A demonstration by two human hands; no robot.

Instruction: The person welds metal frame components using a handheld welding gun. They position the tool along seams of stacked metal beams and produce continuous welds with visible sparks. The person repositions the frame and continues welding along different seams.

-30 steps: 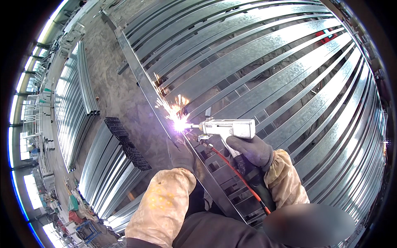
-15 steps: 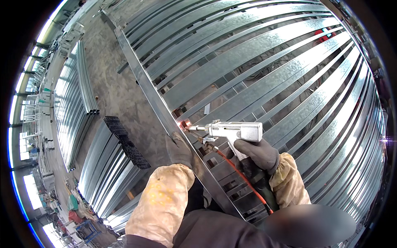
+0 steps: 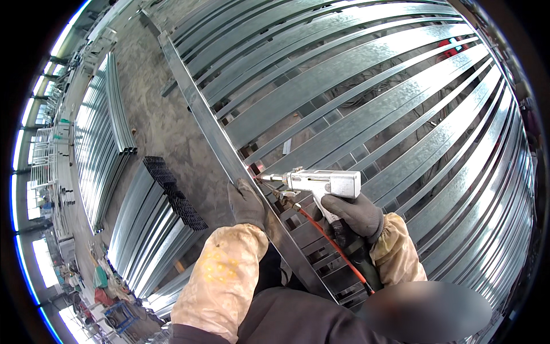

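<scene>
A white handheld welding gun [image 3: 329, 182] is in my right hand [image 3: 358, 213], its gloved fingers closed around the handle. Its nozzle points left at a joint where a flat steel slat meets the long steel rail [image 3: 215, 137]. A small reddish glow shows by the tip. An orange hose [image 3: 338, 247] and a dark cable trail from the gun toward me. My left hand [image 3: 247, 205], in a grey glove, grips the outer edge of the rail just left of the nozzle; some of its fingers are hidden beneath.
Long galvanized steel slats [image 3: 344, 123] run from the rail to the far right, with gaps between. Bundled metal tubes [image 3: 94, 149] and a stack of dark-ended profiles [image 3: 175, 192] lie on the floor at left. A red device [image 3: 451, 48] sits far right.
The bright glow at the nozzle has shrunk and dimmed. The gun has shifted slightly left, and my left hand has barely moved along the rail.
</scene>
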